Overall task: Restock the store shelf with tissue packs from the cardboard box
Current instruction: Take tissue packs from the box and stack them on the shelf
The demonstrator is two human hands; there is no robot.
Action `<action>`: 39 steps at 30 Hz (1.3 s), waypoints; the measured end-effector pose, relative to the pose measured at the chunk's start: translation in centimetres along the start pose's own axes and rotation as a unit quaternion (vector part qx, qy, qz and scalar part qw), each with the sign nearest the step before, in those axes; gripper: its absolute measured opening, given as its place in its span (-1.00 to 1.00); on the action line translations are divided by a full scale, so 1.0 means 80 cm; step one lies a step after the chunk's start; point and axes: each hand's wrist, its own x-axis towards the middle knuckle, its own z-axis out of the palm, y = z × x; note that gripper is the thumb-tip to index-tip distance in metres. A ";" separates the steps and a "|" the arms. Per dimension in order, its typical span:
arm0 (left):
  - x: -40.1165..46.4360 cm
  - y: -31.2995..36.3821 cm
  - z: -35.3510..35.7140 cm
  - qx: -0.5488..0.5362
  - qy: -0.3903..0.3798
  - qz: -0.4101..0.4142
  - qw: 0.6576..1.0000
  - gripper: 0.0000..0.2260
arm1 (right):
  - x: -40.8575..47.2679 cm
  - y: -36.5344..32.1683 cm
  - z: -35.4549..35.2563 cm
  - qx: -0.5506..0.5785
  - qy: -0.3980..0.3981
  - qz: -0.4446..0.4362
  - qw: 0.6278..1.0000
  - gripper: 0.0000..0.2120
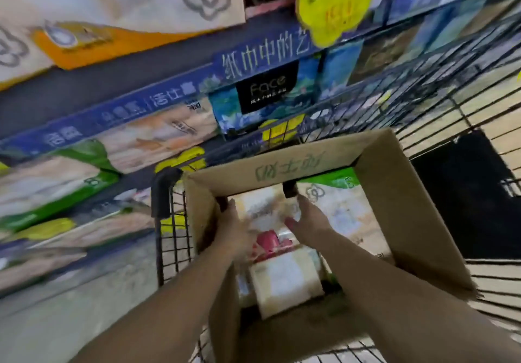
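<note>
Tissue pack (265,216), inside cardboard box (394,193): being flanked by left hand (234,230) & right hand (310,219); fingers blurred, grasp can't be told. Prob. light, soft, slippery wrap; sides best.

Only a few bits are actually readable: the blue shelf strip (262,61) says 纸巾中的艺, and the black label (267,87) on the blue floral tissue pack (225,109) just under it says "Face". The green print on the cardboard box flap (290,165) is upside down and the number on the yellow price tag (335,4) is too blurry to make out.
</note>
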 end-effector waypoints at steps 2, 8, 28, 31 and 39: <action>0.020 -0.004 0.013 -0.063 -0.002 -0.013 0.998 -0.23 | 0.030 0.000 0.019 0.006 -0.026 0.001 1.000 -0.29; 0.021 -0.004 0.029 -0.162 0.039 -0.067 0.984 -0.33 | 0.037 0.014 0.029 0.048 0.009 0.020 0.999 -0.61; -0.085 -0.054 0.105 -0.242 -0.010 -0.227 0.943 -0.51 | -0.054 0.103 0.047 0.103 -0.130 0.115 0.979 -0.55; -0.099 -0.044 0.081 -0.280 0.020 -0.181 0.942 -0.56 | -0.078 0.083 0.021 0.149 -0.127 0.113 0.974 -0.71; -0.148 0.000 -0.063 -0.282 0.041 -0.053 0.957 -0.54 | -0.153 -0.030 -0.066 0.358 -0.110 -0.001 0.927 -0.61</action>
